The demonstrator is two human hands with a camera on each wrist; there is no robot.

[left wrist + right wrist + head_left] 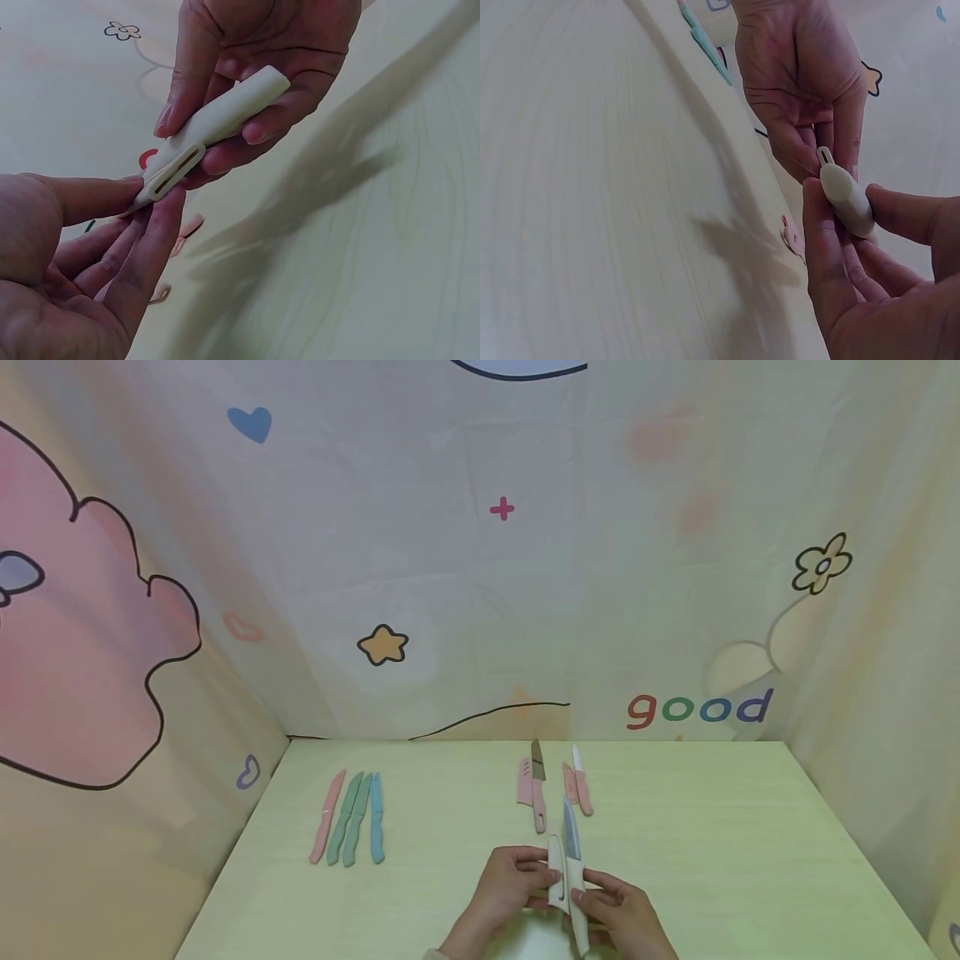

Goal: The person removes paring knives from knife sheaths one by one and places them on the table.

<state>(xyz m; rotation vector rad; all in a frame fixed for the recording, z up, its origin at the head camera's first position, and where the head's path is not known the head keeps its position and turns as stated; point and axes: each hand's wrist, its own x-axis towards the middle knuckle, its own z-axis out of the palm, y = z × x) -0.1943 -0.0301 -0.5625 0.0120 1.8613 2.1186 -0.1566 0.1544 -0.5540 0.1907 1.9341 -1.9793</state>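
Note:
Near the table's front edge, my left hand (508,887) pinches a white knife sheath (556,864) between thumb and fingers. Just to its right, my right hand (621,912) grips a white-handled knife (573,839) by the handle, its bare blade pointing away from me. Sheath and knife stand side by side, both out of the table's surface. In the left wrist view the slotted sheath (178,174) lies close against the knife handle (236,105). The right wrist view shows the handle's butt end (846,196) between the right thumb and fingers; the blade is hidden there.
At the back lie a pink knife (538,793) with a pink sheath (524,783) and a smaller pink knife (581,783) beside its sheath (570,782). On the left lie a pink knife (327,817), two green knives (345,818) and a blue one (377,818). Printed curtains surround the table.

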